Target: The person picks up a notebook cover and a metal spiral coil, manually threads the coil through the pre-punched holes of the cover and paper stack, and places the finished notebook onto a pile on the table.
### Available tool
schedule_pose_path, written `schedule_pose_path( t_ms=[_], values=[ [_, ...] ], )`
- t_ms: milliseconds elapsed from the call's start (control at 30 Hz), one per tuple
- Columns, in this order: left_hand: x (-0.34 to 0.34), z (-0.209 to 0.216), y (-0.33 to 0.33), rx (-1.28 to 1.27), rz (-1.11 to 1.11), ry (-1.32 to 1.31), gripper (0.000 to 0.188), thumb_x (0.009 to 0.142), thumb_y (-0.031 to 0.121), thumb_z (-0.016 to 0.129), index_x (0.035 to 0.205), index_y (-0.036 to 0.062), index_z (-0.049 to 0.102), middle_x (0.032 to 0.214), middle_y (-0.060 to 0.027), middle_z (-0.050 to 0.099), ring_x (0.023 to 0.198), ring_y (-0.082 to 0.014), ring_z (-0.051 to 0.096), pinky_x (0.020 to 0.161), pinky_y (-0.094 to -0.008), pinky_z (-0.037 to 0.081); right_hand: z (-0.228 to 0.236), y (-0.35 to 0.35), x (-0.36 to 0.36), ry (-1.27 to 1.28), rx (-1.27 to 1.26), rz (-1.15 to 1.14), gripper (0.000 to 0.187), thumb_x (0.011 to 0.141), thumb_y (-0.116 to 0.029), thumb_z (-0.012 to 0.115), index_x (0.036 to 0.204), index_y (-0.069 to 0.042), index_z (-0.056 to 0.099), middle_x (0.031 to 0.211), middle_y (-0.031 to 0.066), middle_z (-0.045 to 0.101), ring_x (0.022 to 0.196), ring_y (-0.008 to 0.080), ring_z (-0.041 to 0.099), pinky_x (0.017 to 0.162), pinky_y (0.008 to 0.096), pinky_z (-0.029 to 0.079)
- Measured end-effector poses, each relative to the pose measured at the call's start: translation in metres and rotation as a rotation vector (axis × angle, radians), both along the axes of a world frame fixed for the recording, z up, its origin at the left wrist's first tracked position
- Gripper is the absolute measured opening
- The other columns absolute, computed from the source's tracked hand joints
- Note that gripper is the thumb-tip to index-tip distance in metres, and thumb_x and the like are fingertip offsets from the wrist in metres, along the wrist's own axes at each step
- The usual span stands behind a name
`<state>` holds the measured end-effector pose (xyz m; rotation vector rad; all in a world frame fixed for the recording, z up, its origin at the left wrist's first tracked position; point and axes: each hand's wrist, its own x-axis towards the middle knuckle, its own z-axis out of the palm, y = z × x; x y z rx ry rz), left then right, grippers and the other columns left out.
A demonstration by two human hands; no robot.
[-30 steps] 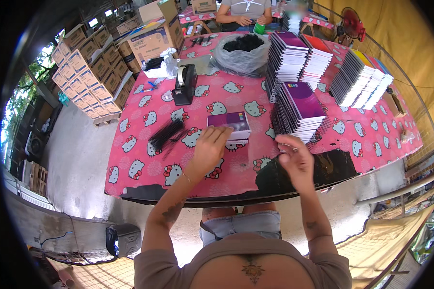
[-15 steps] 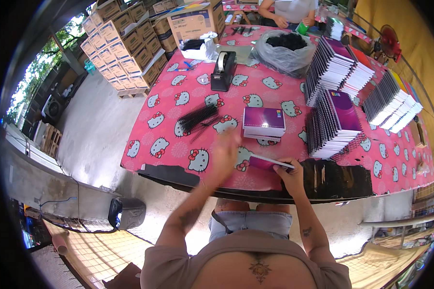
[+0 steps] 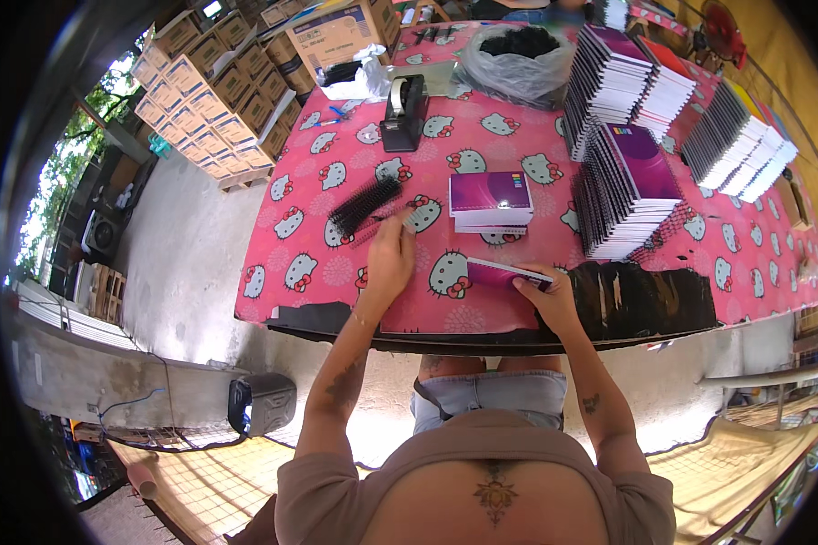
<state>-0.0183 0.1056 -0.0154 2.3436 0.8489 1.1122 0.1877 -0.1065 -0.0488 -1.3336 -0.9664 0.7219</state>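
Note:
My right hand (image 3: 551, 298) grips a small purple-covered notebook (image 3: 494, 272) by its right end, just above the table's front edge. My left hand (image 3: 392, 254) reaches to the near right side of a small heap of black spiral binding coils (image 3: 362, 207). Its fingertips are pinched together at the end of a thin coil there; the fingers partly hide it. Beyond the held notebook lies a short stack of purple notebooks (image 3: 489, 193) with white page edges.
Tall stacks of spiral-bound notebooks (image 3: 623, 186) stand at the right. Farther back are a black tape dispenser (image 3: 404, 113), a clear plastic bag of black coils (image 3: 516, 77) and a small white bag (image 3: 359, 80). Stacked cartons (image 3: 209, 100) rise left of the table.
My left hand has moved left and away from me to the coils, and its fingers have closed. My right hand still holds the notebook. The head view has shifted slightly.

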Motion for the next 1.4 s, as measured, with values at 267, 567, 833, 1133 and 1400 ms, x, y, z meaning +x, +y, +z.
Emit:
schedule_pose_path(
  t_ms=[267, 567, 833, 1133, 1400],
  values=[
    [-0.005, 0.018, -0.070, -0.136, -0.244, -0.015, 0.019, 0.090, 0.006, 0.068, 0.108, 0.0038, 0.072, 0.079, -0.0111, 0.064, 0.059, -0.0182, 0.059, 0.053, -0.0305, 0.047, -0.004, 0.003, -0.001, 0.032, 0.020, 0.026, 0.022, 0.090, -0.002, 0.070, 0.112, 0.000, 0.069, 0.092, -0.0008, 0.067, 0.085, 0.0054, 0.057, 0.078, 0.0220, 0.046],
    [0.002, 0.025, -0.057, -0.068, -0.292, 0.015, 0.015, 0.088, 0.009, 0.070, 0.102, 0.0028, 0.069, 0.084, -0.0109, 0.065, 0.064, -0.0257, 0.064, 0.058, -0.0347, 0.049, -0.007, 0.001, -0.001, -0.016, 0.013, 0.007, 0.020, 0.088, -0.003, 0.073, 0.108, -0.001, 0.069, 0.090, -0.0002, 0.067, 0.082, 0.0063, 0.056, 0.075, 0.0226, 0.045],
    [0.000, 0.043, -0.052, -0.322, -0.537, 0.297, 0.032, 0.089, 0.024, 0.069, 0.113, 0.0045, 0.063, 0.106, -0.0138, 0.062, 0.092, -0.0308, 0.064, 0.077, -0.0459, 0.048, 0.020, -0.014, -0.010, -0.054, -0.037, 0.038, 0.022, 0.087, -0.002, 0.073, 0.108, -0.002, 0.072, 0.090, 0.0005, 0.066, 0.083, 0.0081, 0.057, 0.075, 0.0236, 0.046],
    [-0.001, 0.000, -0.116, 0.419, -0.103, 0.306, 0.045, 0.090, 0.030, 0.066, 0.129, 0.0067, 0.057, 0.135, -0.0120, 0.054, 0.129, -0.0298, 0.049, 0.112, -0.0647, 0.021, 0.025, -0.015, -0.024, 0.069, -0.060, -0.154, 0.023, 0.087, -0.002, 0.072, 0.110, 0.000, 0.070, 0.095, 0.0023, 0.066, 0.086, 0.0081, 0.058, 0.078, 0.0233, 0.046],
    [0.006, 0.049, -0.060, 0.164, -0.472, 0.302, 0.021, 0.090, 0.024, 0.069, 0.107, 0.0118, 0.067, 0.098, -0.0035, 0.069, 0.097, -0.0228, 0.066, 0.113, -0.0567, 0.027, 0.020, -0.018, -0.015, 0.012, -0.009, 0.000, 0.022, 0.088, -0.003, 0.072, 0.109, 0.000, 0.071, 0.094, 0.0014, 0.066, 0.082, 0.0074, 0.056, 0.075, 0.0224, 0.045]
  ],
)
